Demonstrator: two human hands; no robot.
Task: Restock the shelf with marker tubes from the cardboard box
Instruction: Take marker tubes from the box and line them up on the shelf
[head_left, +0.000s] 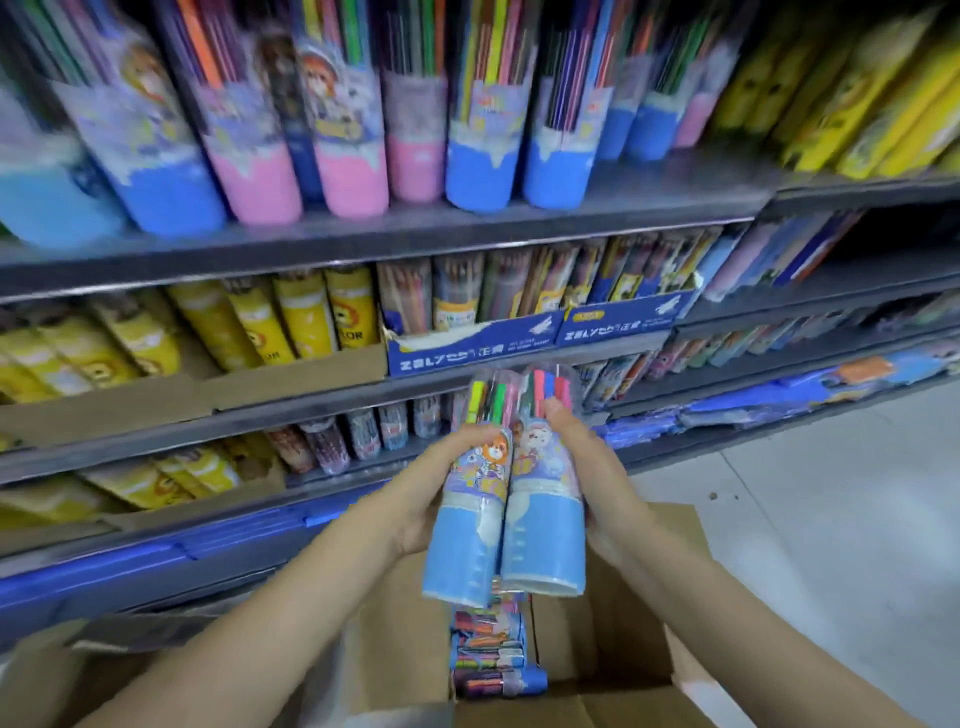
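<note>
Two blue-bottomed marker tubes are held side by side above the open cardboard box (639, 597). My left hand (431, 493) grips the left tube (465, 530), which has an orange cartoon face. My right hand (592, 467) grips the right tube (545, 525), its fingers curled round the upper part. Coloured marker caps show through the clear tops. More marker tubes (493, 654) lie stacked inside the box. The top shelf (415, 234) carries a row of similar blue and pink tubes (483, 156).
Lower shelves hold yellow tubes (306, 317) in cardboard trays and pencil sets in blue display boxes (472, 348). Yellow packs (857, 104) stand at the top right. Grey floor tiles (831, 519) lie to the right of the box.
</note>
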